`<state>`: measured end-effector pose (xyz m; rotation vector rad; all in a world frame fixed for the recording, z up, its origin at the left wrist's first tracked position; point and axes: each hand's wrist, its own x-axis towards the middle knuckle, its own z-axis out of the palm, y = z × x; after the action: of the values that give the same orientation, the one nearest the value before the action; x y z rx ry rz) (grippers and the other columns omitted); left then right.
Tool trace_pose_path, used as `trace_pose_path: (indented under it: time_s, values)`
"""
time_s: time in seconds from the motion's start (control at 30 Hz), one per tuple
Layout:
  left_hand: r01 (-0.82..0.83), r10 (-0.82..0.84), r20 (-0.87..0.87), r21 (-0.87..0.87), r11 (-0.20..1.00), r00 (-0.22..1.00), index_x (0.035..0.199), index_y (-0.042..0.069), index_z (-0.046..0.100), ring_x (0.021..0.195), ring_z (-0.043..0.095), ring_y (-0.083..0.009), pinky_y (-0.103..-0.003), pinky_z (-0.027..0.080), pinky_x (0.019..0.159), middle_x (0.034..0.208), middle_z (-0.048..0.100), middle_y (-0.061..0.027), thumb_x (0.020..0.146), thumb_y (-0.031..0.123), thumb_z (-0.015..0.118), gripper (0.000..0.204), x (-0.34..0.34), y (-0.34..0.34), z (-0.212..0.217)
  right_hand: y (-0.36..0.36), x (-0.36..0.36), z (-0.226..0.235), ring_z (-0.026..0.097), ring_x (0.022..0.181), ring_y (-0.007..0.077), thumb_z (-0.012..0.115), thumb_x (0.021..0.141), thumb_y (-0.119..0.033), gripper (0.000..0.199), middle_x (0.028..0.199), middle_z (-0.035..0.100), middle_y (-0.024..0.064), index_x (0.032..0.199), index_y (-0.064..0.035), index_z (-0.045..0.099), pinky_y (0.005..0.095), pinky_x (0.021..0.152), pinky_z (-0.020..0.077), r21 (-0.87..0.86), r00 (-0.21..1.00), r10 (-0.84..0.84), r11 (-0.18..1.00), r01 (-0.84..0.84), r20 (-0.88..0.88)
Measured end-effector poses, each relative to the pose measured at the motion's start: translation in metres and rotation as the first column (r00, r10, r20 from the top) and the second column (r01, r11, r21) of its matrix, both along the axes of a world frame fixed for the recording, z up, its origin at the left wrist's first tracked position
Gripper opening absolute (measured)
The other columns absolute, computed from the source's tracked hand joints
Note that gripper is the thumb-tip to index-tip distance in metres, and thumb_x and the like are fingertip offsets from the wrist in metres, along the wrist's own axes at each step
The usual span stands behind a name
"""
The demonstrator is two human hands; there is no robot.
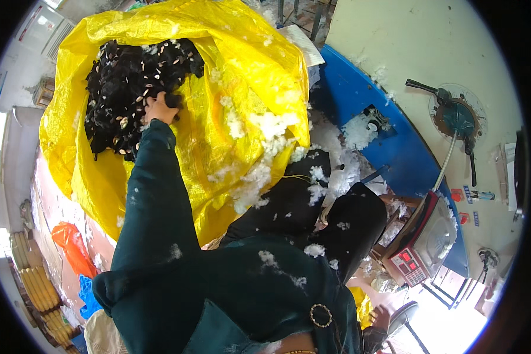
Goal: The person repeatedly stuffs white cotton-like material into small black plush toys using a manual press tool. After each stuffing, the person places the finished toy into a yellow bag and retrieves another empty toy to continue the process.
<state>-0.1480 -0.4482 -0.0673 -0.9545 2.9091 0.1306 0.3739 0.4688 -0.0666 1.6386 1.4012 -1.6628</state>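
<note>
A large yellow woven plastic sack (pixel 248 65) gapes wide in front of me. Inside its left part lies a heap of black soft pieces (pixel 115 88) dotted with small pale oval bits. My left hand (pixel 161 110) reaches into the sack at the heap's right edge, its fingers curled into the black pieces; some fingertips are hidden there. White fluff (pixel 271 127) clings to the sack's right side. Low at the right, beside my body, my right hand (pixel 381 317) shows small, its fingers apparently spread and holding nothing visible, near a bit of yellow plastic (pixel 361 302).
A red digital scale (pixel 408 262) with a metal pan stands at the right. Beyond it are a blue panel (pixel 348 79) and a pale tabletop (pixel 383 29) bearing a dark clamp-like device (pixel 456 118). An orange bag (pixel 74 248) and a blue bag (pixel 88 297) lie at the left.
</note>
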Motion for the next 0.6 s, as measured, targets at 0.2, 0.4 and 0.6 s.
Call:
trace_pose_path:
  time_s: [0.2,0.4,0.6]
  values:
    - [0.384,-0.388,-0.383,-0.091,0.919,0.838,0.107,0.014,0.061,0.098,0.054,-0.0386,-0.046,0.046,0.083,0.097,0.057,-0.0155,0.065,0.016,0.071,0.043,0.055,0.063,-0.023,-0.048,-0.161,-0.009,0.058,0.078,0.0123,0.055,0.091,-0.011,0.030,0.090,0.065,0.0085,0.119,-0.0027,0.057,0.0255,0.063,0.0472,0.660,0.567,0.822,0.392,-0.641,0.063]
    - [0.613,-0.423,-0.515,0.281,0.738,0.746,0.114,0.015,0.062,0.101,0.054,-0.0409,-0.044,0.045,0.086,0.108,0.056,-0.0199,0.070,0.004,0.066,0.045,0.119,0.147,0.021,-0.167,-0.313,0.064,0.062,0.098,0.0178,0.064,0.085,-0.010,0.041,0.110,0.065,0.0113,0.125,-0.0031,0.056,0.0295,0.084,0.0492,0.670,0.388,0.896,0.426,-0.608,-0.218]
    - [0.565,-0.696,-0.560,-0.425,0.707,0.450,0.114,0.014,0.066,0.097,0.056,-0.0350,-0.038,0.047,0.083,0.108,0.057,-0.0171,0.076,0.004,0.069,0.039,0.076,0.183,0.085,-0.275,-0.378,0.108,0.062,0.102,0.0177,0.067,0.084,-0.008,0.039,0.111,0.064,0.0102,0.121,-0.0026,0.058,0.0297,0.089,0.0476,0.667,0.185,0.909,0.402,-0.627,-0.373]
